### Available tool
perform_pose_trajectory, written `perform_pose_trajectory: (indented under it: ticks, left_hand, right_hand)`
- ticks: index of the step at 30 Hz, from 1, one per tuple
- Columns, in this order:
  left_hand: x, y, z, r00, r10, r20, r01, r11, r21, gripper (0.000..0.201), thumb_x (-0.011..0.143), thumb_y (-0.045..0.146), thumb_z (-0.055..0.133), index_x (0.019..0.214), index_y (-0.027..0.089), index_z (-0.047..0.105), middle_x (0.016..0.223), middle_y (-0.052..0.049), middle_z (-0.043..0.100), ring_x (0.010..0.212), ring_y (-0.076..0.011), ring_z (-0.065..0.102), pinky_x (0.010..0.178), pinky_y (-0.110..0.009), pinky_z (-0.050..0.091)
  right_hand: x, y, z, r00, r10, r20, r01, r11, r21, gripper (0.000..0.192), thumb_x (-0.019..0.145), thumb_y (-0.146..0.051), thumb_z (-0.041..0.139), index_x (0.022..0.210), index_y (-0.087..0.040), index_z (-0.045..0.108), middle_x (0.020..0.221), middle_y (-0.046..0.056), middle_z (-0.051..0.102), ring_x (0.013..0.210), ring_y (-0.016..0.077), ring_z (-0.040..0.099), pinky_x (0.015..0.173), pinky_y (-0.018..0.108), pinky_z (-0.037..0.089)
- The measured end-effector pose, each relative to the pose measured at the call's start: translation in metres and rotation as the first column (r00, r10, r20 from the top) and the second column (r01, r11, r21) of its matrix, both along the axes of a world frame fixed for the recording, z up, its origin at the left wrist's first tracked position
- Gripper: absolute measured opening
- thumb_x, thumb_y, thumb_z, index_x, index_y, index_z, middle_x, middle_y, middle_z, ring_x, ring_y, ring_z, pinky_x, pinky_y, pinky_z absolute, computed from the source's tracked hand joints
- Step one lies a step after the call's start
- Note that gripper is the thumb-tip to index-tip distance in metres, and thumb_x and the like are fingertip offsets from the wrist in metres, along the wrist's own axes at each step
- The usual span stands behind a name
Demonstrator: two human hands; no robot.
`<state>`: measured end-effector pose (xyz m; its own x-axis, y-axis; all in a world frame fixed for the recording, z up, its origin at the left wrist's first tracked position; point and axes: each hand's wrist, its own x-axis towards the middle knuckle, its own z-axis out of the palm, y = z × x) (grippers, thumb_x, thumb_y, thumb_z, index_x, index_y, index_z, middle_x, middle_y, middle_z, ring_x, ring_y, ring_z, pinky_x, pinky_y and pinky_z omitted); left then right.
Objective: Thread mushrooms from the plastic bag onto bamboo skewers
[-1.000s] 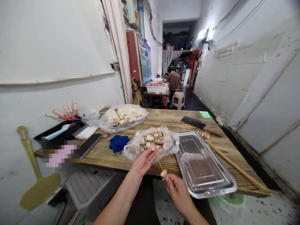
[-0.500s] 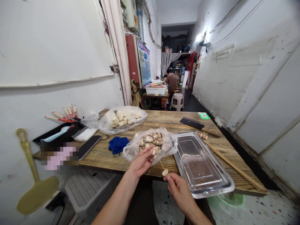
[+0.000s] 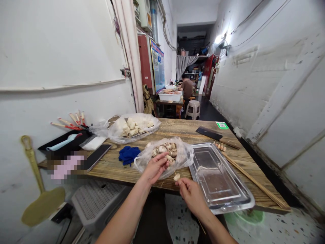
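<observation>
Pinching a thin skewer [image 3: 201,226] between the narrowed fingers of the right hand [image 3: 191,195], on the near side of the clear plastic bag [image 3: 183,156] of mushrooms [image 3: 162,149]. Bearing one pale piece [image 3: 177,177] on that skewer, just beyond the right fingertips and just short of the bag's near edge. Reaching over the near edge of the same bag with the left hand [image 3: 156,168], fingers loosely curled and turned toward the right. Impossible to tell whether gripping a mushroom there or only resting in front of the pale ones behind.

Lying on the wooden bench [image 3: 175,127], just right of the bag: a shallow rectangular tray [image 3: 220,184]. Slanting farther right of the bag, past the tray: a bundle of long sticks [image 3: 256,181]. Behind the bag and to its right: a dark cleaver [image 3: 209,133]. Just left of the bag: a crumpled blue cloth [image 3: 129,155]. Behind the bag and to its left: a second plastic bag [image 3: 134,127], filled with pale chunks. Well beyond the bag, off the bench: a stool [image 3: 193,110] and a seated person [image 3: 187,88] in brown.
</observation>
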<state>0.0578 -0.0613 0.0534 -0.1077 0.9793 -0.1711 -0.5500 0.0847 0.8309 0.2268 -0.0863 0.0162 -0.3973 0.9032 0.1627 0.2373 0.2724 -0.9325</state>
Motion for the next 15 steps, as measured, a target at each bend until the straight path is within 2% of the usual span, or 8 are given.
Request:
perform_pose_trajectory:
  ticks: [2, 6, 9, 12, 15]
  left_hand:
    - [-0.001, 0.002, -0.003, 1.000, 0.011, 0.001, -0.011, 1.000, 0.001, 0.031, 0.069, 0.003, 0.057, 0.099, 0.010, 0.057, 0.064, -0.001, 0.059, 0.054, -0.0053, 0.055, 0.055, -0.014, 0.047]
    - [0.000, 0.016, -0.014, 0.982, 0.179, 0.058, -0.173, 0.981, -0.091, 0.024, 0.070, 0.000, 0.053, 0.091, 0.010, 0.057, 0.060, -0.001, 0.058, 0.050, -0.0057, 0.055, 0.049, -0.014, 0.046]
    - [0.002, 0.028, -0.021, 0.958, 0.280, 0.062, -0.272, 0.956, -0.110, 0.012, 0.072, 0.003, 0.051, 0.081, 0.009, 0.058, 0.061, -0.003, 0.060, 0.053, -0.0077, 0.057, 0.053, -0.017, 0.048]
    - [0.003, 0.031, -0.024, 0.938, 0.347, -0.019, -0.348, 0.937, -0.044, 0.010, 0.070, 0.007, 0.055, 0.078, 0.010, 0.059, 0.064, -0.003, 0.062, 0.059, -0.0085, 0.059, 0.061, -0.019, 0.048]
    - [-0.001, 0.027, -0.022, 0.915, 0.342, -0.213, -0.348, 0.937, 0.012, 0.010, 0.064, 0.017, 0.063, 0.070, 0.010, 0.061, 0.061, -0.002, 0.062, 0.056, -0.0089, 0.057, 0.056, -0.019, 0.046]
  right_hand:
    - [-0.003, 0.003, 0.000, 0.999, -0.012, 0.036, 0.010, 0.999, 0.038, 0.032, 0.084, -0.031, 0.037, 0.077, -0.014, 0.063, 0.047, -0.002, 0.048, 0.044, 0.0107, 0.043, 0.044, 0.019, 0.029]
    - [-0.019, 0.018, 0.002, 0.987, -0.059, 0.152, 0.033, 0.986, 0.166, 0.029, 0.083, -0.018, 0.036, 0.072, -0.015, 0.063, 0.059, 0.003, 0.061, 0.057, 0.0130, 0.054, 0.054, 0.020, 0.034]
    - [-0.037, 0.036, 0.007, 0.943, -0.129, 0.307, 0.062, 0.974, 0.219, 0.028, 0.081, -0.013, 0.038, 0.070, -0.013, 0.064, 0.067, 0.007, 0.065, 0.063, 0.0153, 0.058, 0.057, 0.021, 0.034]
    - [-0.047, 0.045, 0.014, 0.910, -0.192, 0.367, 0.112, 0.967, 0.230, 0.025, 0.080, -0.014, 0.041, 0.070, -0.012, 0.064, 0.068, 0.009, 0.066, 0.062, 0.0157, 0.058, 0.056, 0.022, 0.033]
    - [-0.041, 0.036, 0.019, 0.950, -0.198, 0.241, 0.134, 0.957, 0.257, 0.027, 0.082, -0.016, 0.038, 0.071, -0.013, 0.062, 0.065, 0.006, 0.064, 0.059, 0.0139, 0.055, 0.055, 0.021, 0.033]
